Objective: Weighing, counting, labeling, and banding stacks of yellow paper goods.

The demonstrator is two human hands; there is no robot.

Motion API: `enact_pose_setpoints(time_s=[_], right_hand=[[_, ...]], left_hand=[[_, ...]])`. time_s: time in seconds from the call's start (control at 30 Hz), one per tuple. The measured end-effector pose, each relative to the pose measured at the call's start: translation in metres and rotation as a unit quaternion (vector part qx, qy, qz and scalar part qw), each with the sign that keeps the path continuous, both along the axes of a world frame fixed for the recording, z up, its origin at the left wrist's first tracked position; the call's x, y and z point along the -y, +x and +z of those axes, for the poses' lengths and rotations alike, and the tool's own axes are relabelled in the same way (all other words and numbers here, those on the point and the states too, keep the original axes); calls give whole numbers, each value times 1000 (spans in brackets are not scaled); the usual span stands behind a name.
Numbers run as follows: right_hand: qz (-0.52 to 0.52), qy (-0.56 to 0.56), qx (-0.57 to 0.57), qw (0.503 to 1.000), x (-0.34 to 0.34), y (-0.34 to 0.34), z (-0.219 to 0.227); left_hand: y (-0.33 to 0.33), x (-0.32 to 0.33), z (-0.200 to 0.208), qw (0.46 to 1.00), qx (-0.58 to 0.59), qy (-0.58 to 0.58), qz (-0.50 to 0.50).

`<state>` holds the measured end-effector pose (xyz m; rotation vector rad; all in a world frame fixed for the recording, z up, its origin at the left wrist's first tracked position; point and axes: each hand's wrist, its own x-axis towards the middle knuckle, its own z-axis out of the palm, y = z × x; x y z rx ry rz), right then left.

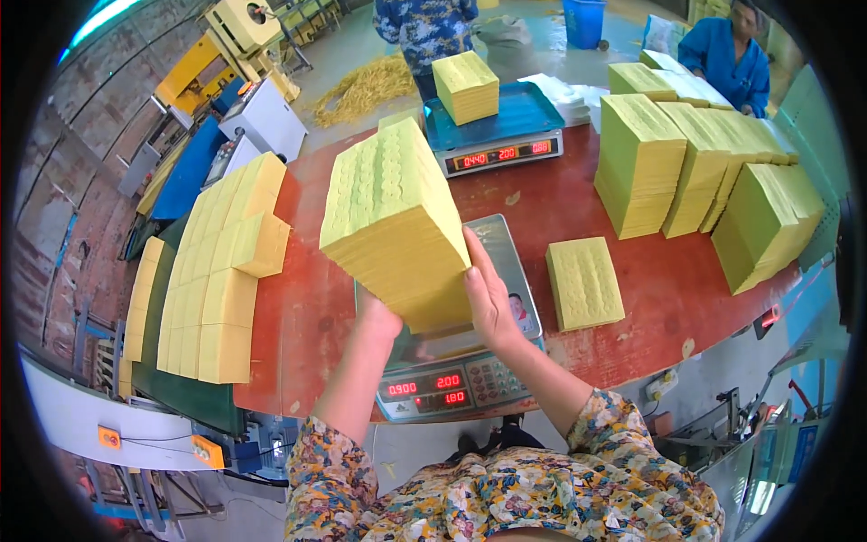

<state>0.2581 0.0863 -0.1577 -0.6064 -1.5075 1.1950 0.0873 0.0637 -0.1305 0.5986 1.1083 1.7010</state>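
Observation:
A tall block of yellow paper sheets (397, 244), its upper face embossed in wavy rows, is tilted between my two hands over the near scale (501, 244). My left hand (376, 318) grips it low on the left, the fingers hidden behind and under it. Flat against its right side lies my right hand (489, 303), thumb in front. The block covers much of the scale's metal plate, and whether its bottom touches the plate I cannot tell. Red digits glow on the scale's front panel. A smaller yellow paper stack (585, 282) lies just right of the scale.
Behind is a second scale (501, 155) with a blue tray bearing a yellow paper block (466, 87). Tall paper stacks (641, 163) stand at the right; rows of paper blocks (212, 271) line the left. Beyond the table are a person in blue (727, 54) and another in camouflage (424, 32).

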Motion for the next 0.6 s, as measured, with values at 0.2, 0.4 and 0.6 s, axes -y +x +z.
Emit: enact_pose_setpoints(time_s=[0.2, 0.4, 0.6], right_hand=[[18, -4, 0, 1000, 55, 35, 7], [-68, -106, -23, 992, 96, 83, -8], [-124, -266, 56, 954, 129, 77, -49]], left_hand=[[27, 55, -10, 996, 59, -36, 48], [-9, 70, 26, 991, -38, 43, -118], [-35, 23, 119, 960, -74, -58, -262]])
